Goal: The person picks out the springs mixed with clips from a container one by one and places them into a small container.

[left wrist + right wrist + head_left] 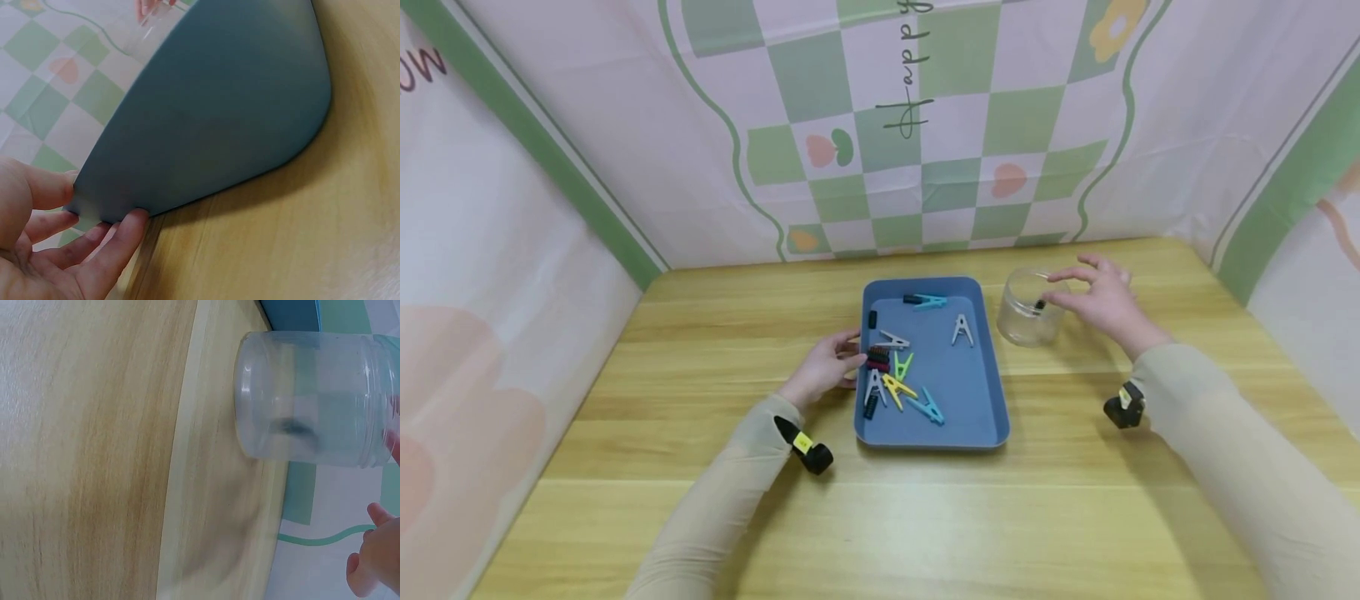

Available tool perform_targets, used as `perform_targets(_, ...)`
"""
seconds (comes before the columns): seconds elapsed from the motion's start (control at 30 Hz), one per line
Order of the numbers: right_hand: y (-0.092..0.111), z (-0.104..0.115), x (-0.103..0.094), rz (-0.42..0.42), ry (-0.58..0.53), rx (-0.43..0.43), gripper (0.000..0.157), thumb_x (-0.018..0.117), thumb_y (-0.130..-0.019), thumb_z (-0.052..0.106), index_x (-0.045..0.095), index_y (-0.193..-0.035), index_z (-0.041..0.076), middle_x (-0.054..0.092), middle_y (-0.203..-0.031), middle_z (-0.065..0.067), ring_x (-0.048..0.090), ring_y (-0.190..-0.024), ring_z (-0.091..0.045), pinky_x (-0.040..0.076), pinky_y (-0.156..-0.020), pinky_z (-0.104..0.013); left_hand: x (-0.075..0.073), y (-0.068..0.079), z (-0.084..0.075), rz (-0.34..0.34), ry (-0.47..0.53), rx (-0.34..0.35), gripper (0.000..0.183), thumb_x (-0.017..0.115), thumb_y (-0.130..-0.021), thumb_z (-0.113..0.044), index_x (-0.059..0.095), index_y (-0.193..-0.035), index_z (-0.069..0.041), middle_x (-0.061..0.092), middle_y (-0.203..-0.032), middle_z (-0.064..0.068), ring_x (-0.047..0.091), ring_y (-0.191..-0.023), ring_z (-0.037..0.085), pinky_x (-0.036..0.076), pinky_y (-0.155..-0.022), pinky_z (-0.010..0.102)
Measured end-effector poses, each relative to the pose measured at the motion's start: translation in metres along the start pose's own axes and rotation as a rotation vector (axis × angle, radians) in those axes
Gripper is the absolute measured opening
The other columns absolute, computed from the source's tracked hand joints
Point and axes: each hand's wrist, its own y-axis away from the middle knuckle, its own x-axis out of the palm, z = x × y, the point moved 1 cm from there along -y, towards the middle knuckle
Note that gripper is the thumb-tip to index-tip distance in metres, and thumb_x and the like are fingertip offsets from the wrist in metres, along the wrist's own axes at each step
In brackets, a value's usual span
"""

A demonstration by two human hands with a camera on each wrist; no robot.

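Note:
My left hand [822, 367] grips the left wall of a blue tray [958, 375]; in the left wrist view the thumb lies at the rim and the fingers press the outer wall. Over the mouth of a clear round jar [1021, 327], my right hand [1107, 302] hovers with thumb and index finger apart. A small dark piece [296, 429] appears blurred inside the jar in the right wrist view, away from the fingertips. Inside the tray lie plastic clothespins: a yellow clothespin [895, 388], a green clothespin [902, 367], blue ones and grey ones.
Several small black ribbed pieces [870, 407] and a dark red piece [878, 367] lie along the tray's left side. The jar stands right of the tray on the wooden table [925, 517]. A checkered cloth [955, 100] hangs behind the table.

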Motion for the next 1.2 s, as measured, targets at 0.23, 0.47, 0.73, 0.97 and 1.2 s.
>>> perform_targets(0.23, 0.001, 0.002, 0.001, 0.011, -0.022, -0.002, 0.049, 0.064, -0.089, 0.029, 0.055, -0.123, -0.004, 0.011, -0.150, -0.035, -0.002, -0.134, -0.058, 0.005, -0.103, -0.077, 0.000, 0.001, 0.000, -0.003, 0.007, 0.000, 0.058, 0.057, -0.094, -0.009, 0.034, -0.146, -0.012, 0.046, -0.137, 0.017, 0.052, -0.120, 0.031, 0.059, -0.082, 0.036)
perform_targets(0.47, 0.000, 0.004, 0.000, 0.006, -0.030, -0.011, 0.050, 0.064, -0.090, 0.030, 0.053, -0.126, -0.003, 0.010, -0.150, -0.035, 0.000, -0.134, -0.058, 0.006, -0.102, -0.078, 0.000, 0.002, 0.000, -0.007, 0.002, -0.003, 0.058, 0.057, -0.094, -0.009, 0.033, -0.147, -0.012, 0.046, -0.137, 0.017, 0.051, -0.120, 0.031, 0.059, -0.082, 0.037)
perform_targets(0.73, -0.001, 0.011, -0.001, 0.003, -0.026, -0.030, 0.049, 0.064, -0.089, 0.030, 0.055, -0.125, -0.002, 0.013, -0.150, -0.034, 0.006, -0.135, -0.056, 0.004, -0.105, -0.075, -0.001, 0.001, 0.000, -0.001, 0.003, 0.003, 0.058, 0.057, -0.094, -0.009, 0.033, -0.147, -0.012, 0.046, -0.137, 0.018, 0.051, -0.121, 0.032, 0.058, -0.083, 0.037)
perform_targets(0.97, -0.002, 0.022, -0.002, 0.007, -0.041, -0.052, 0.050, 0.063, -0.089, 0.031, 0.054, -0.125, -0.002, 0.013, -0.151, -0.032, 0.005, -0.137, -0.055, 0.005, -0.106, -0.075, 0.000, 0.001, 0.000, 0.002, -0.004, 0.004, 0.057, 0.057, -0.094, -0.009, 0.034, -0.147, -0.013, 0.047, -0.137, 0.017, 0.052, -0.120, 0.031, 0.059, -0.082, 0.036)
perform_targets(1.2, -0.004, 0.042, 0.000, 0.042, -0.060, -0.051, 0.051, 0.063, -0.090, 0.034, 0.054, -0.128, 0.001, 0.010, -0.155, -0.026, 0.002, -0.139, -0.051, 0.003, -0.107, -0.074, 0.001, 0.001, -0.003, 0.004, 0.015, 0.015, 0.057, 0.056, -0.094, -0.006, 0.033, -0.146, -0.010, 0.046, -0.136, 0.019, 0.054, -0.117, 0.033, 0.059, -0.082, 0.037)
